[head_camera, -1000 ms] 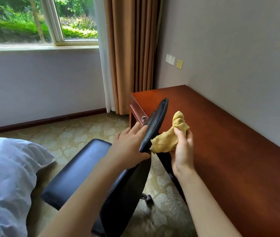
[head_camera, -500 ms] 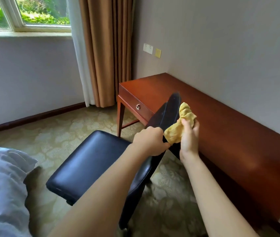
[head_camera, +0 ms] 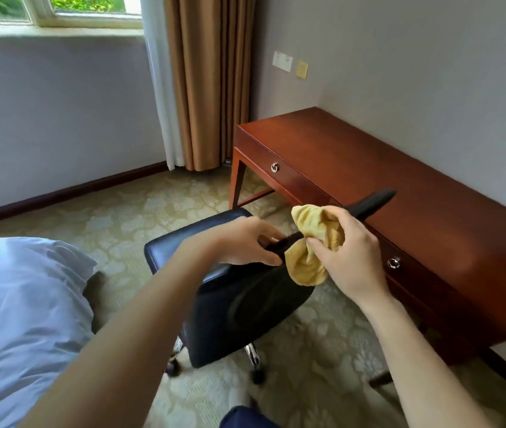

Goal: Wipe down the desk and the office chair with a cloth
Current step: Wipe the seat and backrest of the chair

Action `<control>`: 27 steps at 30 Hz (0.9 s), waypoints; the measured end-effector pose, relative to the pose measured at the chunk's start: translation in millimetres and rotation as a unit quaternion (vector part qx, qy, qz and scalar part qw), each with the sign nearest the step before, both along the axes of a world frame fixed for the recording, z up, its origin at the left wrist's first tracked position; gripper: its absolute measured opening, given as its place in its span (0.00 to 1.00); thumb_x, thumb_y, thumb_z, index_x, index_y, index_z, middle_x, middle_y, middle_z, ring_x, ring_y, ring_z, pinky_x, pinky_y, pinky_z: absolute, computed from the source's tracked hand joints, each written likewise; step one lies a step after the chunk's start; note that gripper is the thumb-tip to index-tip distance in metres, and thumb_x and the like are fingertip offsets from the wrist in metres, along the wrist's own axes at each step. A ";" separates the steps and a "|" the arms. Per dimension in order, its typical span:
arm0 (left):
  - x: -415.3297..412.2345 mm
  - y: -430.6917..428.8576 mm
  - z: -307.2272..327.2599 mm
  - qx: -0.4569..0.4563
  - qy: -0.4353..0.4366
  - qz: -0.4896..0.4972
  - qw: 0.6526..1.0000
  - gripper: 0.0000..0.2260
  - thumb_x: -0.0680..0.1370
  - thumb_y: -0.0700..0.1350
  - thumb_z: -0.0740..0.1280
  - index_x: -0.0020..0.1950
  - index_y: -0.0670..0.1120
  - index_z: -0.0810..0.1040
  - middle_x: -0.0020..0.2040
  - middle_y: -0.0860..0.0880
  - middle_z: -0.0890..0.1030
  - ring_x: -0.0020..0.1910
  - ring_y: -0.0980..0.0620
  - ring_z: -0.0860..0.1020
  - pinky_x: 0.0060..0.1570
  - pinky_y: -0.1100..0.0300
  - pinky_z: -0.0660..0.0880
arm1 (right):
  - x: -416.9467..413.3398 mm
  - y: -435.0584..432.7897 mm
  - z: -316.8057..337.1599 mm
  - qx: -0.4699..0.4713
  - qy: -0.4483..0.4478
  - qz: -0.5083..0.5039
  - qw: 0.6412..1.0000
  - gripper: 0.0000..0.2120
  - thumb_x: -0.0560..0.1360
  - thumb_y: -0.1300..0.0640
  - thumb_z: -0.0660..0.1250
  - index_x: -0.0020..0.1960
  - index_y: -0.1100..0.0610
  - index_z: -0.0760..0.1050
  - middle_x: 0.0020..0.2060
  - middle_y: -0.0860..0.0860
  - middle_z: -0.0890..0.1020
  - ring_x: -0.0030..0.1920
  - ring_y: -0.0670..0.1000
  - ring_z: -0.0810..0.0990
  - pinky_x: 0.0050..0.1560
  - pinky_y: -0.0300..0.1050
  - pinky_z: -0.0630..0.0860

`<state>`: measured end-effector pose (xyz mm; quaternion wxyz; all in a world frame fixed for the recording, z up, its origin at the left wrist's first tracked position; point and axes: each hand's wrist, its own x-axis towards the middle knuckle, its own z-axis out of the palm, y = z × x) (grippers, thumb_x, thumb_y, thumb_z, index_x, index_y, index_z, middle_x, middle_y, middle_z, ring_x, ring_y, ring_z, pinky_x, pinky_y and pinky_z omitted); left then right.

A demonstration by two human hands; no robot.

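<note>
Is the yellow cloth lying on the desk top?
No, the right hand grips the cloth against the chair, off the desk.

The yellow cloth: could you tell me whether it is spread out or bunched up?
Bunched up: the right hand grips the cloth as a wad.

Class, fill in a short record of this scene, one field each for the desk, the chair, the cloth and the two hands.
desk: red-brown wood, against the wall, two ring-pull drawers
office chair: black, beside the desk, backrest nearest the camera
cloth: yellow, bunched, at the backrest's top edge
left hand: grips the backrest's top edge
right hand: holds the cloth
</note>
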<state>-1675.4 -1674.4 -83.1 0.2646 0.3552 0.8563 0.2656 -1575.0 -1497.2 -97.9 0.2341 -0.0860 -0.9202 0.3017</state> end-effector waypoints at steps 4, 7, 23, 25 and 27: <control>-8.0 -56.1 1.9 0.012 -0.054 0.009 0.998 0.20 0.73 0.47 0.72 0.64 0.59 0.75 0.57 0.61 0.79 0.52 0.67 0.75 0.57 0.64 0.70 | -6.9 -31.2 26.7 0.086 -0.094 0.076 0.989 0.20 0.70 0.49 0.71 0.60 0.46 0.72 0.51 0.44 0.79 0.51 0.46 0.76 0.51 0.43 0.76; -15.4 -95.7 1.2 0.015 -0.032 0.021 0.999 0.15 0.72 0.51 0.73 0.58 0.62 0.78 0.53 0.64 0.80 0.52 0.66 0.76 0.53 0.67 0.71 | -19.2 -62.1 38.6 0.110 -0.154 0.117 0.975 0.22 0.70 0.46 0.70 0.63 0.45 0.71 0.54 0.43 0.79 0.54 0.47 0.76 0.56 0.46 0.75; -114.6 -255.2 -12.3 0.045 0.052 0.008 0.998 0.13 0.70 0.55 0.72 0.55 0.58 0.82 0.43 0.63 0.82 0.40 0.65 0.78 0.36 0.73 0.70 | -100.1 -237.3 25.7 0.129 -0.158 0.117 0.972 0.22 0.72 0.42 0.65 0.65 0.44 0.69 0.54 0.43 0.79 0.54 0.49 0.77 0.53 0.46 0.73; -127.3 -265.0 -12.1 0.044 0.055 -0.010 0.997 0.13 0.71 0.55 0.71 0.55 0.59 0.82 0.45 0.62 0.82 0.42 0.64 0.78 0.38 0.72 0.72 | -107.6 -250.9 24.6 0.135 -0.160 0.097 0.973 0.22 0.73 0.41 0.64 0.65 0.44 0.68 0.55 0.42 0.78 0.55 0.49 0.77 0.53 0.44 0.72; -140.1 -273.7 -9.6 0.052 0.066 -0.029 0.996 0.13 0.72 0.54 0.71 0.56 0.58 0.82 0.45 0.62 0.82 0.42 0.64 0.77 0.39 0.72 0.72 | -120.8 -262.7 30.3 0.124 -0.187 0.078 0.971 0.23 0.72 0.41 0.63 0.65 0.43 0.69 0.54 0.42 0.79 0.55 0.49 0.77 0.54 0.45 0.71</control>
